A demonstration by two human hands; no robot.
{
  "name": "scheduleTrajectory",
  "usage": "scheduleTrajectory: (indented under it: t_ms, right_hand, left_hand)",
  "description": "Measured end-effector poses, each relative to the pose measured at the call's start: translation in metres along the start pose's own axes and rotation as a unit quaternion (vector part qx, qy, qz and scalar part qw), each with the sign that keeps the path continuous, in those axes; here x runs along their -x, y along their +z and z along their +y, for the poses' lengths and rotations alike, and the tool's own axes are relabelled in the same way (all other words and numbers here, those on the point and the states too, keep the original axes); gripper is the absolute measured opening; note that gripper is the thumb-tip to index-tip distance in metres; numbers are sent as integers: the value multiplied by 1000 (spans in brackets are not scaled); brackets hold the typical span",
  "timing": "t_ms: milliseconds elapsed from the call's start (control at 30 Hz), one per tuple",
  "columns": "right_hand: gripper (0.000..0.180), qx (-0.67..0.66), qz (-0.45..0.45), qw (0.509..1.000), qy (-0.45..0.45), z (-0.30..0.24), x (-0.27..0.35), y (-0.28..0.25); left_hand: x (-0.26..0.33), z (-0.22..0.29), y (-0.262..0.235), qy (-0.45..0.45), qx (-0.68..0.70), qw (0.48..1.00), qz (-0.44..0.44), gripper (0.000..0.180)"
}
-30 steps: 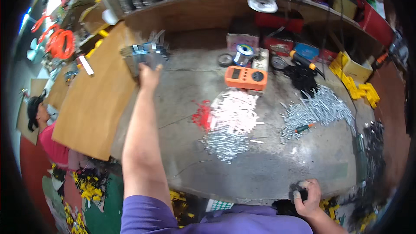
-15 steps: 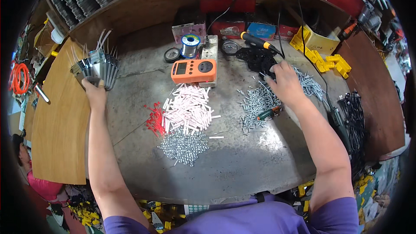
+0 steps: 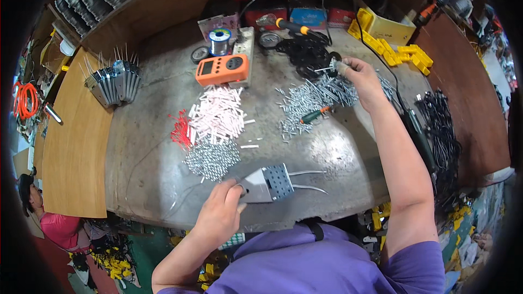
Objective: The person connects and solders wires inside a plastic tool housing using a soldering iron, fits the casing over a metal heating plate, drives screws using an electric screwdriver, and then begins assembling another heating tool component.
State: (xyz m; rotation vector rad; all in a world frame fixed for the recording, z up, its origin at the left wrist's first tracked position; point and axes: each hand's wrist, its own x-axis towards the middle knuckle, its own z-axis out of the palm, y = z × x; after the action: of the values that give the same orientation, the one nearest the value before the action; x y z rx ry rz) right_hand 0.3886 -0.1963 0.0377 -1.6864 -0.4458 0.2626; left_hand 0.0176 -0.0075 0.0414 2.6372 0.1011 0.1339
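Note:
My left hand (image 3: 220, 209) grips a small grey perforated metal part (image 3: 269, 183) with two long wire legs, close to the table's near edge. My right hand (image 3: 360, 79) reaches to the far right and pinches a small metal piece at the edge of a heap of silver pins (image 3: 316, 98). A green-handled screwdriver (image 3: 315, 114) lies in that heap. Between my hands lie white sleeves (image 3: 218, 114), red sleeves (image 3: 180, 129) and a smaller pile of silver pieces (image 3: 212, 159).
A stack of finned metal parts (image 3: 111, 83) stands at the far left by a wooden board (image 3: 71, 147). An orange meter (image 3: 222, 68), solder reel (image 3: 219, 41), black rings (image 3: 305, 51), yellow blocks (image 3: 406, 54) and black cables (image 3: 441, 130) ring the grey worktop (image 3: 338, 152). Another person (image 3: 46, 218) sits lower left.
My left hand has left the stack of finned parts and come to the near edge with one metal part. My right hand has stayed at the pin heap, now pinching a piece.

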Motion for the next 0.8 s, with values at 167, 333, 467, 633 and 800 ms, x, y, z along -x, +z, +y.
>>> scheduleTrajectory:
  t_ms: [167,333,467,633,800]
  right_hand:
    - [18,-185,-8,983,-1,7,22,-23]
    - [17,-188,-82,979,19,-17,55,-21]
    - [18,-116,-137,980,85,-21,123,-12]
    - [17,-261,-105,933,224,4,186,-2]
    - [16,-296,-51,936,183,-7,194,27]
  left_hand:
    - [-22,27,5,36,-23,999,13,56]
    - [-43,28,30,59,-14,997,37,63]
    - [-41,28,30,10,22,992,121,67]
    - [-42,32,32,6,22,986,166,70]
    - [-38,31,29,77,34,991,102,67]
